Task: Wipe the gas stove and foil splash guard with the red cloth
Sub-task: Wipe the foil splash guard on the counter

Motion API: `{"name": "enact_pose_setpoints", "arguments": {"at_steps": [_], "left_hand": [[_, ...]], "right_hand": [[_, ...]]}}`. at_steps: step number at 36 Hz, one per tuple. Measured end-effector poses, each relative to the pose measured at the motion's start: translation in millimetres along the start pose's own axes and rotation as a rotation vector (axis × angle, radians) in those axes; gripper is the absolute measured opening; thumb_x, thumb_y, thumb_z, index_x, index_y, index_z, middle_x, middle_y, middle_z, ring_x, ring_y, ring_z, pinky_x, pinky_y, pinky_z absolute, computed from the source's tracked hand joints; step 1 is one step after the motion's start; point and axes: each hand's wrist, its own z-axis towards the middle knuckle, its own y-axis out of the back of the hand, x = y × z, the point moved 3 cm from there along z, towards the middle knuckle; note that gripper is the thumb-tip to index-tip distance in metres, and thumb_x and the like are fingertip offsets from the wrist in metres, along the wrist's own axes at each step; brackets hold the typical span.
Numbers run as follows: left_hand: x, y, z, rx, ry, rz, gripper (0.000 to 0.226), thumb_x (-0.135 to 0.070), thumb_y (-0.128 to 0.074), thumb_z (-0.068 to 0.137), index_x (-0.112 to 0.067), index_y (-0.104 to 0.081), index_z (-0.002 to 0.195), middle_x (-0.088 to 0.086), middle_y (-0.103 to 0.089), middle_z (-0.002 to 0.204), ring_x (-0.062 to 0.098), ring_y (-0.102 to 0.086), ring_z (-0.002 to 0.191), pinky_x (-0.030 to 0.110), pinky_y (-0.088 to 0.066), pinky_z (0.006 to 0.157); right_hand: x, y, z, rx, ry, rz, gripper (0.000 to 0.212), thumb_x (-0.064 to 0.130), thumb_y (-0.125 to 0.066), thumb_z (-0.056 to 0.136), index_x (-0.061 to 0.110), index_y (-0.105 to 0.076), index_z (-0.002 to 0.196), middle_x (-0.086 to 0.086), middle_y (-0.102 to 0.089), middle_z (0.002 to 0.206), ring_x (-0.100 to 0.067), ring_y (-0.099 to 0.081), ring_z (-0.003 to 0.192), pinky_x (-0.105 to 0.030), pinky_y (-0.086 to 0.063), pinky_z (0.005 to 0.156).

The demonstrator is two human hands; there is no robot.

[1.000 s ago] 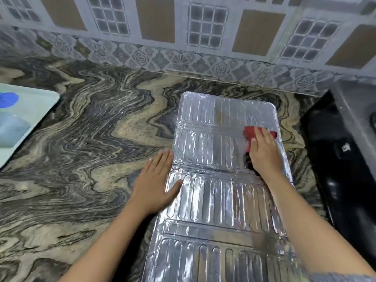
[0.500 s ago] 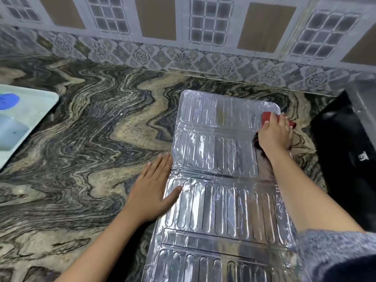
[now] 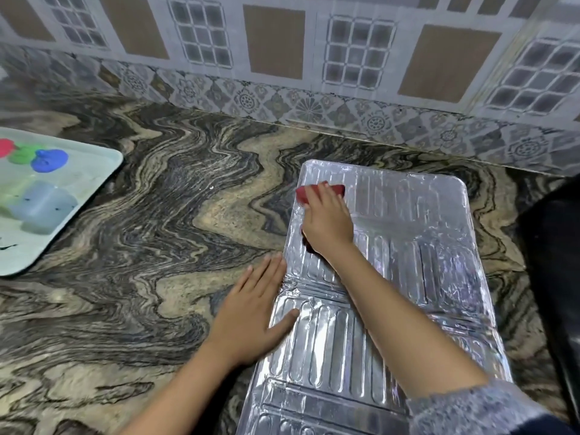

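From the head camera, we are pressing the red cloth point(image 3: 317, 192) onto the far left corner of the foil guard point(image 3: 408, 246) with our right hand point(image 3: 328, 218), fingers lying nearly straight over it. Our left hand point(image 3: 254, 312) is lying flat, fingers straight, thumb touching the guard's left edge.

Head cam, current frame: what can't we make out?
- Red cloth: head view, mostly under the right hand; grip or flat press unclear.
- Foil splash guard: near end cut by the bottom edge, part behind the right forearm.
- Black object: cut by the right edge; stove or not, cannot tell.
- Tray: cut by the left edge; what lies on it is blurred.
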Motion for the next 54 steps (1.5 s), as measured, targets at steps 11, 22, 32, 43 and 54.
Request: {"name": "enact_pose_setpoints", "arguments": {"at_steps": [11, 22, 32, 43, 54], "left_hand": [[-2, 0, 1, 0.004, 0.039, -0.016, 0.084, -0.072, 0.004, 0.078, -0.023, 0.017, 0.145, -0.010, 0.025, 0.152, 0.000, 0.028, 0.137, 0.026, 0.017, 0.113], [1, -4, 1, -0.060, 0.033, -0.005, 0.078, -0.070, -0.007, 0.085, -0.025, 0.009, 0.148, -0.011, 0.015, 0.155, 0.002, 0.017, 0.141, 0.022, 0.017, 0.113], [0, -5, 0, -0.087, 0.009, -0.015, 0.075, -0.065, -0.018, 0.088, -0.029, 0.010, 0.147, -0.012, 0.016, 0.155, 0.002, 0.018, 0.141, 0.026, 0.012, 0.115], [-2, -3, 0, -0.089, 0.004, -0.015, 0.078, -0.069, -0.008, 0.084, -0.026, 0.009, 0.147, -0.008, 0.016, 0.155, 0.003, 0.018, 0.141, 0.019, 0.020, 0.110], [1, -3, -1, -0.090, 0.011, -0.008, 0.078, -0.068, -0.007, 0.081, -0.029, 0.012, 0.146, -0.010, 0.016, 0.155, 0.005, 0.019, 0.141, 0.023, 0.015, 0.112]], "right_hand": [[-36, 13, 50, 0.024, -0.089, 0.028, 0.048, 0.029, -0.026, 0.099, 0.019, -0.024, 0.145, -0.005, -0.016, 0.157, -0.023, -0.015, 0.144, -0.038, -0.013, 0.117], [-142, 60, 18, -0.075, -0.328, 0.006, 0.048, 0.029, -0.028, 0.099, 0.019, -0.026, 0.145, -0.008, -0.017, 0.156, -0.028, -0.017, 0.143, -0.043, -0.018, 0.115], [-180, 77, -28, -0.221, -0.568, 0.007, 0.049, 0.023, -0.034, 0.097, 0.009, -0.028, 0.143, -0.018, -0.021, 0.153, -0.031, -0.018, 0.142, -0.042, -0.015, 0.116], [-118, 64, -110, -0.143, -0.525, 0.015, 0.050, 0.029, -0.032, 0.098, 0.015, -0.024, 0.146, -0.009, -0.018, 0.156, -0.027, -0.016, 0.143, -0.041, -0.016, 0.115], [-96, 66, -104, 0.003, -0.350, 0.115, 0.049, 0.035, -0.035, 0.097, 0.020, -0.029, 0.144, 0.002, -0.021, 0.155, -0.019, -0.017, 0.143, -0.040, -0.017, 0.116]]}}
